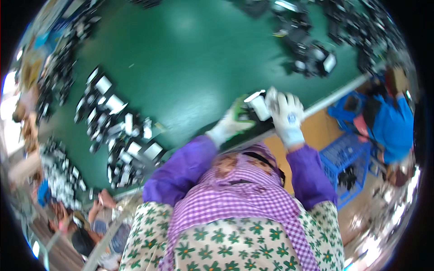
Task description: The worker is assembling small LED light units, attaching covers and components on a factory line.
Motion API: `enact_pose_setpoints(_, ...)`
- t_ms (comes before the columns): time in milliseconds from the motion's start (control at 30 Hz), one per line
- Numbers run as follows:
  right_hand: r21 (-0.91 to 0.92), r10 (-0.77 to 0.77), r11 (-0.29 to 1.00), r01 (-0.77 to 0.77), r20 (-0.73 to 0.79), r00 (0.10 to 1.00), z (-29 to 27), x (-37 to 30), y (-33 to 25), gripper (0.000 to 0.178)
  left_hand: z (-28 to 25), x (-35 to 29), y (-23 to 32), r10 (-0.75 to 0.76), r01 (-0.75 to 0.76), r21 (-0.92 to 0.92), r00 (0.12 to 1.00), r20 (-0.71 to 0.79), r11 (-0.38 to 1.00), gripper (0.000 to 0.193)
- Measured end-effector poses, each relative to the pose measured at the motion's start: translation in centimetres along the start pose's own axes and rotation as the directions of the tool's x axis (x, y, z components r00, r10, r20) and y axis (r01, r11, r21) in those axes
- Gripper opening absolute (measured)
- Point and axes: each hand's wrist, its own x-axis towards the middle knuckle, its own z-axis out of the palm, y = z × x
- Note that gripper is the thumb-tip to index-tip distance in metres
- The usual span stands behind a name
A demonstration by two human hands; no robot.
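Note:
Close to the near edge of the green table, a small black device with a white panel (260, 107) is between my two gloved hands. My left hand (229, 124), in a white glove with green fingertips, curls round the device's left side. My right hand (287, 113), in a white glove with a blue mark, closes on its right side, fingers bent over it. Motion smears the fingertips, and the gloves partly hide the device, so its exact kind cannot be made out.
Similar black-and-white devices (122, 131) lie heaped on the table (181, 58) at left, with more black parts (312, 58) at far right. A blue plastic crate (343, 156) stands right of me. People sit at lower left, and a person in blue (393, 131) is at right.

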Motion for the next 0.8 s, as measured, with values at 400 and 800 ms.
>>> enact_pose_setpoints(400,0.13,0.112,0.984,-0.122,0.084,0.99,3.2,4.8,-0.9,0.023,-0.6,-5.3,-0.3,0.073,-0.064,0.043,0.96,-0.272,0.997,0.095)
enact_pose_setpoints(800,0.18,0.066,0.981,-0.072,0.038,0.997,0.7,3.1,-2.2,0.028,-11.4,-19.5,0.2,0.016,-0.134,-0.024,0.291,-0.957,0.991,0.053)
